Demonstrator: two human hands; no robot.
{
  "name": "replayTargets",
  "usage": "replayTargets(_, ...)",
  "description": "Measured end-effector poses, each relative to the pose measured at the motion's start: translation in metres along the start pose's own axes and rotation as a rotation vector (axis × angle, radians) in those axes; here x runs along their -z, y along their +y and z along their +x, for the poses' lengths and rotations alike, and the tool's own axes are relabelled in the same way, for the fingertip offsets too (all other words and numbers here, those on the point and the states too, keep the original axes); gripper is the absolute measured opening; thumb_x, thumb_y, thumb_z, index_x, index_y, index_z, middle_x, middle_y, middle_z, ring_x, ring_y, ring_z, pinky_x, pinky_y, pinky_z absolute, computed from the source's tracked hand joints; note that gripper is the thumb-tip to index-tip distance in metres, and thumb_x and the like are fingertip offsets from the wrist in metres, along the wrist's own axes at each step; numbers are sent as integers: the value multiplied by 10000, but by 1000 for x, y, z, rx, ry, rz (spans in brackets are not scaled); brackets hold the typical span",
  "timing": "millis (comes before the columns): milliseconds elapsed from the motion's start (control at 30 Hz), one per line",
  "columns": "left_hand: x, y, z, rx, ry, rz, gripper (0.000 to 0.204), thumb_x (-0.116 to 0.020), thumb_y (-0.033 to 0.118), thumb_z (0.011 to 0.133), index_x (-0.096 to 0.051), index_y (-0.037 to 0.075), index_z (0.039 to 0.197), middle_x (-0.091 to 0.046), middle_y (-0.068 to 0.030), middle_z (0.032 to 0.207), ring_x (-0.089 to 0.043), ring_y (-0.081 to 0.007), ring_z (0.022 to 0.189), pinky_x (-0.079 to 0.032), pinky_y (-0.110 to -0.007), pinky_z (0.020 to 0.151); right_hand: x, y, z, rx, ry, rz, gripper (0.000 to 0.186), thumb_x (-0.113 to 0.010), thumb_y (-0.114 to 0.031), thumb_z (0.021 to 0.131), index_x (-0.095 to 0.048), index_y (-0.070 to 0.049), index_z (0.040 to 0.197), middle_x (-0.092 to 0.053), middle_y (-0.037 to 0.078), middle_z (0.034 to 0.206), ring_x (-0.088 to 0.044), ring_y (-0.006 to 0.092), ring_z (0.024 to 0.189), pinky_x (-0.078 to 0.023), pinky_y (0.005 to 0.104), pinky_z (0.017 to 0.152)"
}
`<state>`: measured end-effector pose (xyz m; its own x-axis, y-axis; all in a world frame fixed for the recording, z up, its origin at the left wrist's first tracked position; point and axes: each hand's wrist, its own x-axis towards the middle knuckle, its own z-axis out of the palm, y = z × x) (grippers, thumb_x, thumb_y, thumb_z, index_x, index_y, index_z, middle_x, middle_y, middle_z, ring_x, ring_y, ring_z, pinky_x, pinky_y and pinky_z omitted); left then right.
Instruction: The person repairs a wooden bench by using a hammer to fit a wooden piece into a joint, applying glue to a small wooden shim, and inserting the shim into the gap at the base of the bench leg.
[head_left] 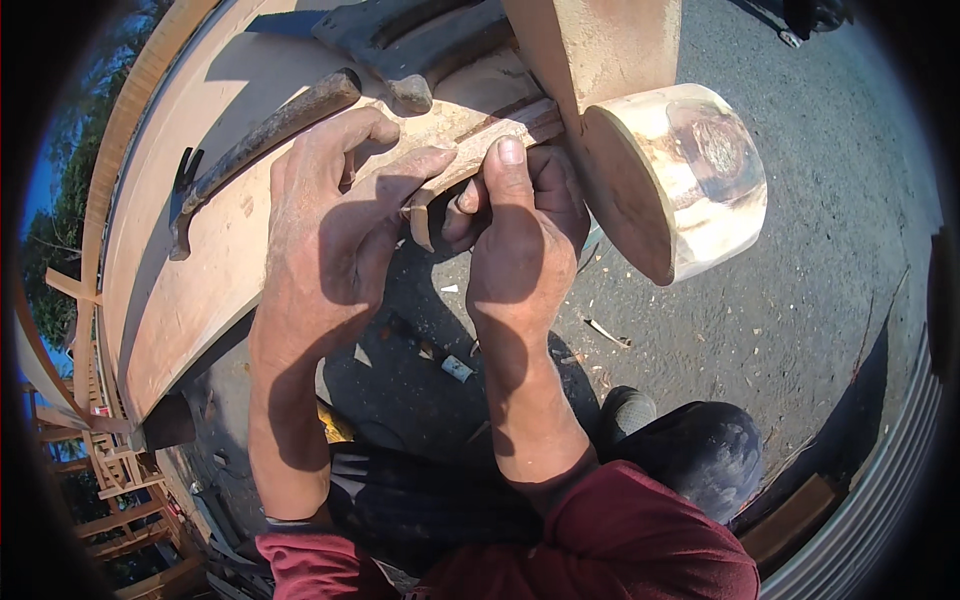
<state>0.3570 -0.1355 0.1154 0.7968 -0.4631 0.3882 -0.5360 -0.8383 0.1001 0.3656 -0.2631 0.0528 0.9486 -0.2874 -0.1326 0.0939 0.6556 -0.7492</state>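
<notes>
My right hand [520, 220] pinches a narrow, rough strip of wood [485, 150], thumb on top and fingers curled beneath. A thin curved sliver [422, 225] hangs down at the strip's near end. Beside it, my left hand [330, 210] has its fingers apart, with the thumb tip against or just beside the strip; contact is hard to tell. A claw hammer [270, 135] with a worn wooden handle lies on the broad pale board [235, 200], left of that hand. Just beyond the hands rests a dark, worn tool with a curved handle [425, 50], partly cut off by the frame.
A thick wooden post [615, 45] stands beyond my right hand, with a rounded wood block [705, 170] against it. Wood chips [608, 333] and a small pale cylinder [457, 368] lie on the grey ground. Timber framing [120, 500] is at far left, corrugated metal [880, 510] at right.
</notes>
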Motion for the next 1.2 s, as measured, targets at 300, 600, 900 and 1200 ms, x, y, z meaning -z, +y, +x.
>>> replayTargets(300,7,0,1,-32,-39,38,436,-542,-25,882,-696,116,1264,-517,-168,1315,-534,-354,1155,-412,-422,1023,8,0,-1,-66,-43,169,348,-734,-366,951,-634,-33,939,-589,8,751,-573,81,624,-455,222,563)
replayTargets(600,7,1,7,-93,-34,68,410,-541,10,934,-645,121,1314,-517,-178,1316,-541,-368,1182,-442,-438,1020,7,6,3,-85,-17,274,424,-769,-369,919,-671,-17,1135,-669,70,1023,-636,125,874,-527,260,704)
replayTargets(900,20,24,28,182,91,-311,393,-654,80,891,-643,73,1283,-611,-151,1170,-585,-330,1114,-459,-417,968,8,5,4,-133,-69,383,420,-753,-290,925,-629,-19,1221,-655,75,1138,-633,152,1019,-542,326,834)
replayTargets(1200,9,42,50,120,11,-19,238,-715,156,854,-714,42,1063,-644,-104,998,-619,-309,1005,-495,-412,880,13,12,14,-137,-174,575,401,-677,-86,943,-561,2,1316,-653,118,1227,-627,232,1159,-518,385,991)
